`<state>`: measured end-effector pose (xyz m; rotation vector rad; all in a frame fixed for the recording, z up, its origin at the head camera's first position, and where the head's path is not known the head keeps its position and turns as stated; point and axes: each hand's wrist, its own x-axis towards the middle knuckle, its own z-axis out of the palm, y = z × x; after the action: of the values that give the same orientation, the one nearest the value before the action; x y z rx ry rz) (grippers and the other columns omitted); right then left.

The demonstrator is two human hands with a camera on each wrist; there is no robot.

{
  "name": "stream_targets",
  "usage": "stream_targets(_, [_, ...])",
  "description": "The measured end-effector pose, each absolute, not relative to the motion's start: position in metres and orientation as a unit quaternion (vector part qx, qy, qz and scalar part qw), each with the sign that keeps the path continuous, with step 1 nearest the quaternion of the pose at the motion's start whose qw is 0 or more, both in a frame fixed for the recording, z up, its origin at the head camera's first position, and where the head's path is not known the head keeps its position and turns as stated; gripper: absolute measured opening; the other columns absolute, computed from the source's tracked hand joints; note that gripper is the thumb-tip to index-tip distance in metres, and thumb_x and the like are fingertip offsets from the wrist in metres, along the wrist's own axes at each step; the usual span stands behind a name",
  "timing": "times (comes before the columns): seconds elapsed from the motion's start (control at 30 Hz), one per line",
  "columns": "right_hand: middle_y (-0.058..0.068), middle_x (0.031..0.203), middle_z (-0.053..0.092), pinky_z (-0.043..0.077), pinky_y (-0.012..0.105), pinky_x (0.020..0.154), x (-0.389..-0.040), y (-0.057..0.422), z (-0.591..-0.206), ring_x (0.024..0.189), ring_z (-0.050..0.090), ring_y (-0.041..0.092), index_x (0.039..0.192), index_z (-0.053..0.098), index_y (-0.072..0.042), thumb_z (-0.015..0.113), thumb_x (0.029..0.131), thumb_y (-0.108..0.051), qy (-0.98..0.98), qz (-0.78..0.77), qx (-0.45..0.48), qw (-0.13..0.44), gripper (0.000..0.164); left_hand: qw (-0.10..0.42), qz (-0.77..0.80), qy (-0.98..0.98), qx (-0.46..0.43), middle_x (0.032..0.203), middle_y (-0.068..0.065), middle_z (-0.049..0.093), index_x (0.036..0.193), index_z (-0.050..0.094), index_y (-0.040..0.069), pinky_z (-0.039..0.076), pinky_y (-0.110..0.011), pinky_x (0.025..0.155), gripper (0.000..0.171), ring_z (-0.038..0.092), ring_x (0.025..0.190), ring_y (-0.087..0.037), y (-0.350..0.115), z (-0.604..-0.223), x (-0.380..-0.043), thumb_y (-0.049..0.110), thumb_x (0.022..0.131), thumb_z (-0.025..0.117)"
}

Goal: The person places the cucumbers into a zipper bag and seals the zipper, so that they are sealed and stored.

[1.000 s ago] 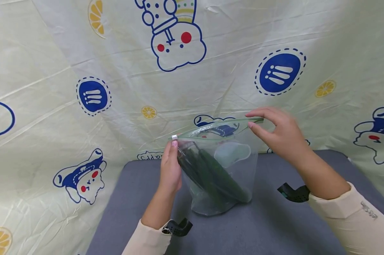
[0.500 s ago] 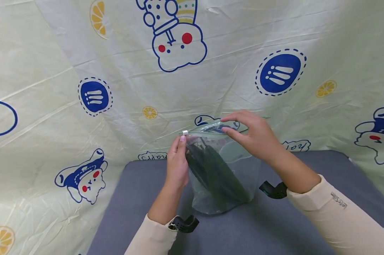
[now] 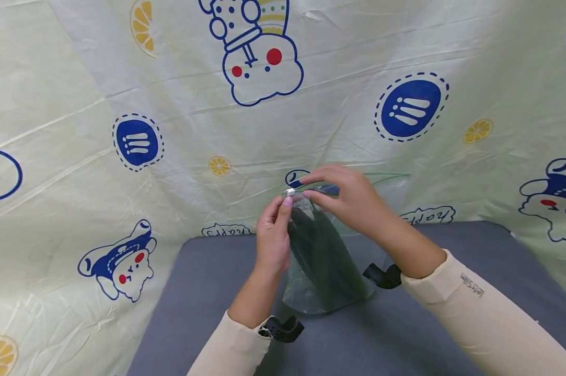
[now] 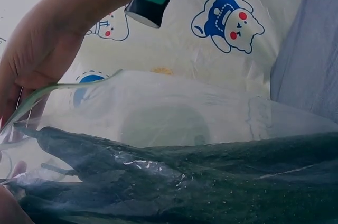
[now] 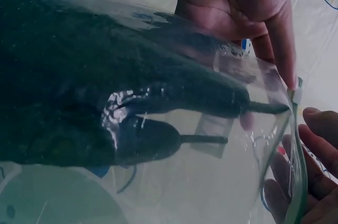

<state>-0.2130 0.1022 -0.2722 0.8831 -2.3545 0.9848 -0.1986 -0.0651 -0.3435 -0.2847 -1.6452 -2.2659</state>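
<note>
A clear zip bag point(image 3: 301, 303) with a green-edged mouth stands on the table, holding long dark green cucumbers point(image 3: 327, 256) with thin stems point(image 5: 203, 139). My left hand point(image 3: 274, 235) pinches the bag's top left corner, thumb just below the white slider point(image 3: 290, 192). Close to that slider, my right hand point(image 3: 350, 196) reaches over the mouth, its thumb on the near side and fingers on the far side, spread apart. In the right wrist view, the right thumb point(image 5: 319, 121) stands off the zip strip point(image 5: 300, 182), and some fingers show through the plastic.
The bag stands on a grey table point(image 3: 207, 292). Behind it hangs a pale sheet point(image 3: 334, 125) printed with cartoon bears and orange slices. Black camera mounts sit on the left wrist point(image 3: 283, 330) and the right wrist point(image 3: 383, 275).
My right hand has moved left along the bag's mouth, from the far right end to beside the slider. My left hand has shifted slightly right and up, carrying the bag's corner with it.
</note>
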Motion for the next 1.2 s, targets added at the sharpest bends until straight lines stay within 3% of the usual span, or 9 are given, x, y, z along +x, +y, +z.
stream_targets(0.4, [0.004,0.111,0.069,0.060,0.043,0.091,-0.2191,0.0969,-0.2764,0.105,0.064,0.021,0.114,0.077,-0.014,0.075,0.090,-0.016,-0.856,0.365,0.310,0.192,0.024,0.158,-0.807,-0.559,-0.103,0.099,0.009,0.068,0.119,0.067,-0.005,0.050,-0.026,0.092,0.027,0.060,0.098,-0.011,-0.0613,-0.3423,-0.1984,0.010,0.097,0.065])
stream_targets(0.77, [0.003,0.097,0.063,0.051,0.030,0.070,-0.2193,0.0935,-0.2770,0.088,0.058,0.016,0.110,0.078,-0.014,0.076,0.089,-0.013,-0.846,0.378,0.321,0.197,0.021,0.151,-0.813,-0.551,-0.110,0.100,0.006,0.068,0.110,0.074,0.011,0.050,-0.025,0.086,0.017,0.060,0.098,-0.012,-0.0603,-0.3414,-0.1972,0.008,0.094,0.069])
stream_targets(1.03, [0.003,0.097,0.064,0.057,0.033,0.073,-0.2188,0.0930,-0.2758,0.089,0.058,0.016,0.109,0.077,-0.013,0.075,0.090,-0.013,-0.845,0.377,0.325,0.193,0.019,0.145,-0.809,-0.560,-0.104,0.108,0.004,0.067,0.119,0.070,0.009,0.050,-0.030,0.098,0.024,0.061,0.109,-0.016,-0.0645,-0.3408,-0.1972,0.014,0.095,0.069])
stream_targets(1.2, [0.003,0.098,0.065,0.059,0.037,0.076,-0.2185,0.0931,-0.2764,0.090,0.057,0.017,0.110,0.076,-0.012,0.073,0.092,-0.017,-0.850,0.370,0.324,0.188,0.018,0.160,-0.807,-0.559,-0.107,0.109,0.004,0.067,0.123,0.068,0.006,0.051,-0.032,0.100,0.027,0.062,0.108,-0.017,-0.0671,-0.3373,-0.1978,0.013,0.097,0.067])
